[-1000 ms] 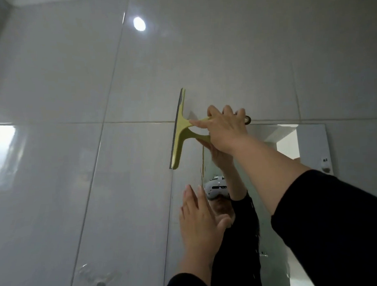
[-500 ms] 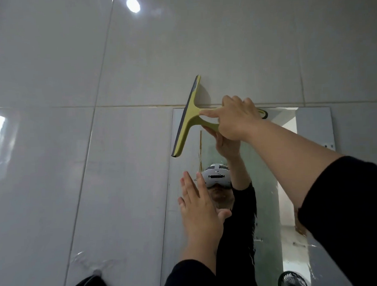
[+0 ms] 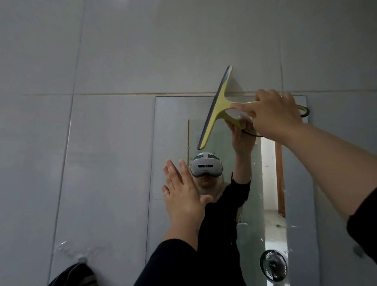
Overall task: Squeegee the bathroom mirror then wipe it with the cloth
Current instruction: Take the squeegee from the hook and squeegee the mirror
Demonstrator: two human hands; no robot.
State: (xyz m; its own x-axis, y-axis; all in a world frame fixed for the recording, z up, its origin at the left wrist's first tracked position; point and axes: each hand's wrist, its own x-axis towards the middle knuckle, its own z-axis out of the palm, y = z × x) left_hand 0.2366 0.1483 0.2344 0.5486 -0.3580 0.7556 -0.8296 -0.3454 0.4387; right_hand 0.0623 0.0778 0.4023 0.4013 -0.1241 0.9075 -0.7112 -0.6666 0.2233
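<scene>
Two hands work in the head view: the right hand [image 3: 274,114] grips the yellow-green squeegee [image 3: 219,107], blade leftward beyond its fingers across the bathroom mirror [image 3: 172,132] top edge, likely starting a stroke; the left hand [image 3: 183,198] is splayed, apparently steadying.

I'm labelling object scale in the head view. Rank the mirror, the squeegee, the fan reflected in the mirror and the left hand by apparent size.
1. mirror
2. squeegee
3. left hand, though it is nearer the camera, so unsure against the squeegee
4. fan

Head camera tilts steeply up, close to the mirror [image 3: 172,126]; single view.
</scene>
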